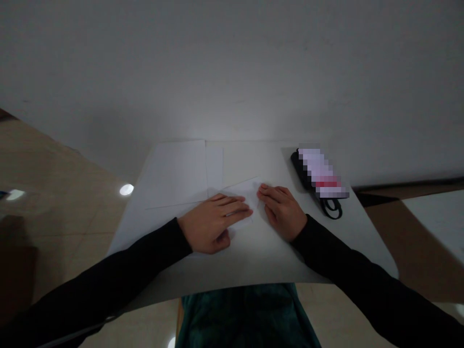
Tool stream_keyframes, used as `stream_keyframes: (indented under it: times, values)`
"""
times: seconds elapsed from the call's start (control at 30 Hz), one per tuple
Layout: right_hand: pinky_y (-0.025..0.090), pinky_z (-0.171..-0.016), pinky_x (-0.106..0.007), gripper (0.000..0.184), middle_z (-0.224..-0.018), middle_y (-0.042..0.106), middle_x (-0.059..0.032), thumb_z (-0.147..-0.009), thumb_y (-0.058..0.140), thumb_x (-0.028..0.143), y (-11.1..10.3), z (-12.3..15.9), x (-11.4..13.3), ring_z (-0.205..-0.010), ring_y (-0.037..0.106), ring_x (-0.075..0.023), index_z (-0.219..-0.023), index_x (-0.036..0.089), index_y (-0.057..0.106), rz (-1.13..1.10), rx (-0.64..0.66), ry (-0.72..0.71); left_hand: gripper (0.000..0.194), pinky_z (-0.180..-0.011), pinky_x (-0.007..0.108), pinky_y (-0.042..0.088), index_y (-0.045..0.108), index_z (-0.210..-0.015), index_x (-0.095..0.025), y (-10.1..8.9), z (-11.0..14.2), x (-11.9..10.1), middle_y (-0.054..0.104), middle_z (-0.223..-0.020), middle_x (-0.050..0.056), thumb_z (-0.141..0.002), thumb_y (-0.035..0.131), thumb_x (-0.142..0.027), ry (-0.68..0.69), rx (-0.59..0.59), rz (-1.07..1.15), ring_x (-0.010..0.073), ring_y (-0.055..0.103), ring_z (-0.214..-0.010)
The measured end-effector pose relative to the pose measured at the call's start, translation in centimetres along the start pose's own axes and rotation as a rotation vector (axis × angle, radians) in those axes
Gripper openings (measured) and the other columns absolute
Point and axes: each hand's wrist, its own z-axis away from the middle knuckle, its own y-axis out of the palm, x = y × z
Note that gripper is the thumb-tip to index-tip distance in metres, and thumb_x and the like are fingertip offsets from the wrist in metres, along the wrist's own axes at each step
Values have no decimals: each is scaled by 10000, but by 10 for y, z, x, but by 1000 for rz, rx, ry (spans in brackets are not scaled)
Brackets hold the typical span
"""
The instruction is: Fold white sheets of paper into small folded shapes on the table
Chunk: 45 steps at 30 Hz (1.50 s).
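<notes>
A white sheet of paper point(243, 187) lies at a slant on the white table, partly covered by my hands. My left hand point(212, 222) rests flat across it, fingers stretched to the right and thumb tucked near the palm. At the sheet's right end, my right hand point(282, 209) has its fingertips and thumb drawn together on the paper's edge. Whether the sheet is folded there, I cannot tell. Larger white sheets point(177, 171) lie overlapping to the left, just beyond my left hand.
At the table's point(253, 263) right side lies a black case point(302, 171) with a looped strap point(331, 210); its top is pixelated. A pale wall point(232, 72) stands right behind the table. Tiled floor point(87, 193) shows to the left, and another white surface point(440, 220) to the right.
</notes>
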Motion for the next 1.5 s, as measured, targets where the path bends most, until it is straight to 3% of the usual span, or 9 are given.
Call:
stream_keyframes:
  times: [0.13, 0.23, 0.37, 0.57, 0.73, 0.9, 1.1, 1.33, 1.5]
  values:
    - [488, -899, -439, 351, -1149, 647, -196, -820, 487, 32, -3, 3, -5, -1161, 569, -267, -1141, 75, 621, -13, 28, -67, 908, -1144, 458, 247, 252, -1467, -210, -15, 9, 5, 367, -1495, 102, -605, 516, -106, 58, 100, 79, 251, 332, -1382]
    - [477, -924, -464, 346, -1209, 624, -185, -854, 485, 46, -7, 3, -5, -1206, 538, -267, -1168, 113, 614, -2, 79, -158, 913, -1162, 450, 215, 226, -1476, -266, -19, 16, 6, 354, -1508, 60, -627, 487, -57, 16, 96, 85, 216, 320, -1393]
    - [509, -936, -413, 345, -1217, 634, -155, -894, 439, 43, -7, 2, -4, -1222, 533, -226, -1195, 107, 595, -82, 124, -280, 748, -1167, 421, 212, 328, -1436, -300, -18, 20, 5, 433, -1462, 34, -757, 445, -9, -28, 9, 41, 174, 351, -1376]
    - [526, -950, -429, 300, -1195, 640, -182, -904, 462, 63, -5, 3, 2, -1220, 541, -242, -1163, 78, 614, -70, 82, -174, 369, -1130, 391, 272, 559, -1254, -307, -14, 19, 13, 596, -1308, 32, -913, 489, -183, 35, -85, 54, 165, 518, -1242]
    - [547, -918, -401, 252, -1123, 680, -142, -908, 482, 74, -15, 2, 7, -1171, 578, -227, -1101, 99, 642, -118, 112, -332, 293, -1023, 353, 385, 631, -1165, -276, -12, 17, 15, 642, -1227, 58, -941, 444, -244, -13, -29, 156, 182, 561, -1164]
    - [543, -905, -396, 252, -1168, 672, -131, -915, 483, 97, -19, 1, 11, -1196, 562, -238, -1113, 99, 639, -123, 154, -371, 247, -915, 309, 463, 677, -1052, -239, -15, 9, 14, 696, -1067, 61, -929, 464, -263, -170, -139, 260, 171, 628, -996]
    - [505, -971, -410, 316, -1264, 617, -143, -906, 477, 75, -17, 5, 14, -1275, 498, -230, -1194, 109, 604, -132, 191, -290, 277, -1000, 376, 421, 673, -1103, -336, -19, 5, 9, 668, -1170, 52, -901, 512, -235, -41, 43, 342, 205, 587, -1117]
    - [527, -961, -376, 269, -1165, 663, -164, -919, 454, 89, -23, 7, 17, -1215, 544, -230, -1123, 49, 624, -221, 208, -420, 210, -951, 343, 471, 695, -1036, -287, -10, 11, 2, 684, -1114, 60, -904, 535, -252, -97, -63, 404, 184, 612, -1063]
    - [514, -977, -391, 300, -1185, 648, -169, -913, 454, 74, -23, 8, 18, -1264, 499, -229, -1181, 46, 586, -290, 262, -393, 209, -817, 266, 509, 696, -817, -181, -7, 4, 7, 677, -975, 73, -868, 588, -352, -300, -199, 394, 153, 633, -880]
